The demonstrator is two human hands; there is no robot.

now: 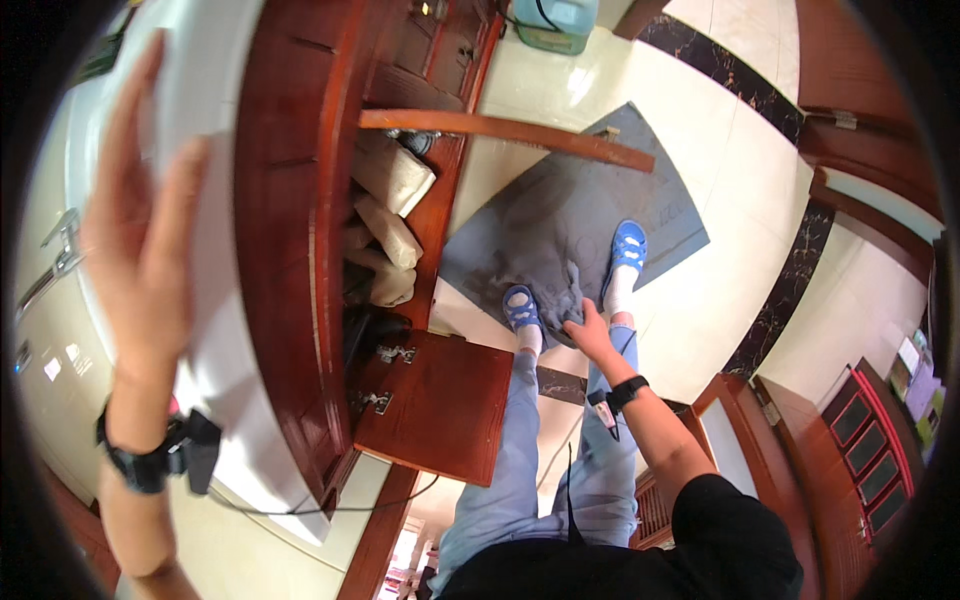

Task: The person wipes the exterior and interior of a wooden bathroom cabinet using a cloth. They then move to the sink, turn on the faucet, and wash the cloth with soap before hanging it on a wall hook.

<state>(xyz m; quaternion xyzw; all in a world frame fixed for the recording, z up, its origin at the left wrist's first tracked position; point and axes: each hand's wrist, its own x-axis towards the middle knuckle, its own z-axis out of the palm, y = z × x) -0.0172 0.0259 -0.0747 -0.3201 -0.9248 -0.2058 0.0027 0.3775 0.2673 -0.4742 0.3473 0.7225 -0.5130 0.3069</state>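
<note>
My left hand [146, 202], fingers apart and holding nothing I can see, is raised in front of the white countertop [214, 142]. Low down between my legs, my right hand [594, 334] grips a bunched grey cloth [566, 304]. Under the cloth lies a grey floor mat [525, 217], on which my feet in blue sandals [628, 244] stand. At the left, a reddish-brown wooden cabinet stands with its doors swung out; one door [442, 405] shows metal hinges. Inside the cabinet sit several pale wrapped packages [394, 172].
Another cabinet door [525, 135] juts over the mat. A greenish plastic container [555, 26] stands on the floor at the top. A chrome faucet [52, 270] is at the far left. Wooden furniture [862, 150] lines the right. A black cable [337, 510] hangs near the lower door.
</note>
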